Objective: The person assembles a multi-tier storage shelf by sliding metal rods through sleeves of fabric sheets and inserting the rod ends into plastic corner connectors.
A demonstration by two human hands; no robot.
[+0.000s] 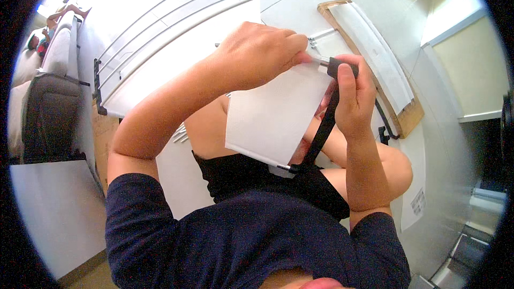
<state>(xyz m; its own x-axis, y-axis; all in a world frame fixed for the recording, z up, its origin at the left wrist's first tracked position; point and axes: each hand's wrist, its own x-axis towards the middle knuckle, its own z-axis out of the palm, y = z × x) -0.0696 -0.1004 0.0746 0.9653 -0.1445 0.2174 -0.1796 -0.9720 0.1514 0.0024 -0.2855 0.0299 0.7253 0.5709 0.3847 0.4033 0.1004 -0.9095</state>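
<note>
My left hand [265, 51] is closed, its thumb and fingers pinching the upper edge of a white fabric panel [278, 112] where a metal rod [323, 64] pokes out. My right hand [355, 91] grips the black plastic corner connector [338, 68] of a black side bar [323, 131], with the thumb on top. The rod's tip meets the connector; how deep it sits inside I cannot tell. At the bar's lower end, another rod along the panel's lower edge meets a second black connector [296, 168]. The panel rests tilted over my lap.
Ahead on the left lies a rack frame [184, 48] of several metal rods with black end pieces. To the right is a wooden board [409, 120] with a white fabric strip [375, 48]. A cardboard box [105, 134] and a grey sofa [56, 112], with a person, are at left.
</note>
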